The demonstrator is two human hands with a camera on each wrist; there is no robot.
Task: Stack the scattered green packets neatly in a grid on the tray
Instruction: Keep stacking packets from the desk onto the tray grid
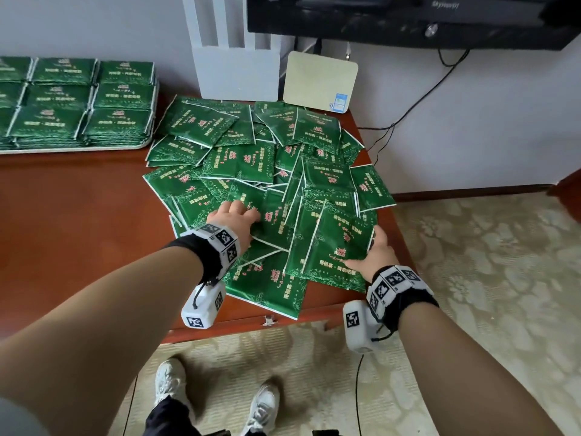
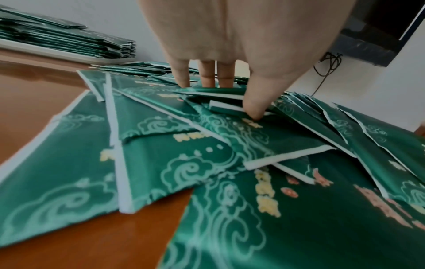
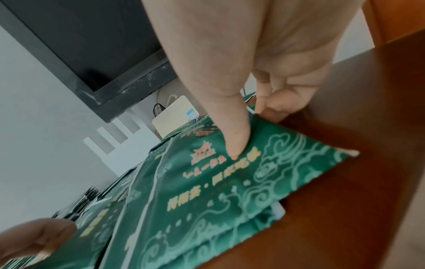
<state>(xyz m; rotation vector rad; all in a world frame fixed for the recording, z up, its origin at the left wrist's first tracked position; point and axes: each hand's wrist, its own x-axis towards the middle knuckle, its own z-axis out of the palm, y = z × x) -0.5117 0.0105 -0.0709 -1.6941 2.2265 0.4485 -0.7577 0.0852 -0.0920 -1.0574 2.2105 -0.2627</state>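
Note:
Several green packets lie in a loose, overlapping heap on the brown table. At the back left, a white tray carries neat grid stacks of packets. My left hand is on the near left of the heap. Its thumb and straight fingers pinch the raised edges of a couple of packets. My right hand grips one tilted packet at the heap's near right. The thumb presses on that packet and the fingers curl under its edge.
A white router and a white foam block lean on the wall behind the heap. A black TV hangs above, with cables trailing down. The table's right edge runs close to my right hand. Patterned carpet lies beyond.

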